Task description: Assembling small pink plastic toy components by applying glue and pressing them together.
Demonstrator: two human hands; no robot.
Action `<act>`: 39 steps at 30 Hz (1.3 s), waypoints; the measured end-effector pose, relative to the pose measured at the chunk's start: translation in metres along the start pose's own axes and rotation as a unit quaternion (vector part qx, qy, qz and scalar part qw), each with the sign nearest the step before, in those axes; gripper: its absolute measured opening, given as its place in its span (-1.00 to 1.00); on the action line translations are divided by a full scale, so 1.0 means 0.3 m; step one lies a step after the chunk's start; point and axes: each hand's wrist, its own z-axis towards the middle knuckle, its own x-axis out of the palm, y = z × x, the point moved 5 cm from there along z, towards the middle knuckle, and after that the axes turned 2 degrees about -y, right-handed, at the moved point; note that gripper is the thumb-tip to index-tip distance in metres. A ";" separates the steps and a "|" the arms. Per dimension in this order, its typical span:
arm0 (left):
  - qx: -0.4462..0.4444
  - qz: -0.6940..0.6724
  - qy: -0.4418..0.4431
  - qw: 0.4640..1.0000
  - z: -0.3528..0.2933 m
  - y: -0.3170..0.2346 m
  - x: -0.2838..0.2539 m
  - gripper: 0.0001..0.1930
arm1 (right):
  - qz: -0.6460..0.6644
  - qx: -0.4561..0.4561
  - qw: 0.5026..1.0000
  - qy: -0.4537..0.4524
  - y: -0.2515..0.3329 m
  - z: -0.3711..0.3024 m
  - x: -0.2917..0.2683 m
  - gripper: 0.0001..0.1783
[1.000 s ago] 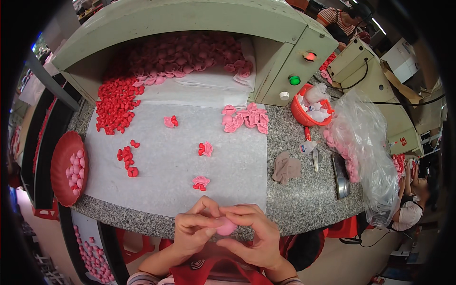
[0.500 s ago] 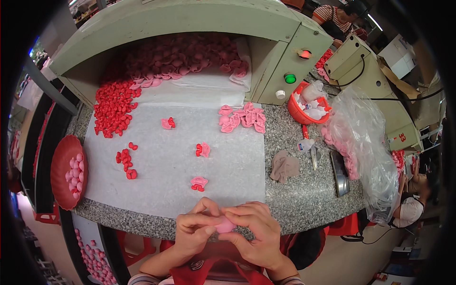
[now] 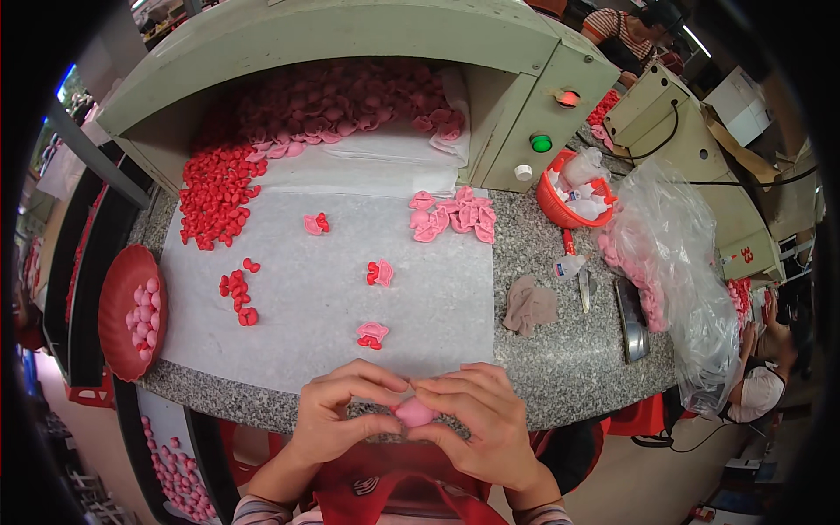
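A small rounded pink piece (image 3: 415,412), soft or rubbery in look, is held in front of me just off the table's near edge. My right hand (image 3: 479,424) pinches it between thumb and fingers. From the other side, my left hand (image 3: 346,409) has its thumb and index fingertips at the piece's left edge, curved round it with a wider gap than before. Beyond my hands on the white sheet (image 3: 297,350) lie three pink pieces with red bow-shaped parts: a near one (image 3: 373,332), a middle one (image 3: 386,273) and a far one (image 3: 313,225).
Red pieces (image 3: 217,197) are heaped at the sheet's far left, with a few loose ones (image 3: 236,287) nearer. Pink pieces (image 3: 455,215) lie far right. A red bowl (image 3: 114,328) holds pink balls. Rightward are a cloth (image 3: 530,306), a red basket (image 3: 551,208) and a green-grey machine (image 3: 499,166).
My left hand has moved left and its thumb and index finger have spread. My right hand still grips the pink piece. The view has shifted slightly.
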 end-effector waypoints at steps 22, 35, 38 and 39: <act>0.083 0.074 -0.086 0.990 0.006 0.007 0.044 -0.82 | 0.219 0.195 0.956 -0.004 -0.117 -0.038 0.053 -0.64; 0.045 0.088 -0.078 0.992 0.015 -0.019 0.028 -0.83 | 0.171 0.177 0.969 0.019 -0.113 -0.007 0.048 -0.64; 0.053 0.089 -0.071 0.992 0.010 0.004 0.022 -0.83 | 0.123 0.151 0.981 0.009 -0.093 0.000 0.036 -0.64; 0.071 0.098 -0.064 0.991 0.008 0.010 0.022 -0.83 | 0.097 0.136 0.986 0.004 -0.084 0.004 0.030 -0.64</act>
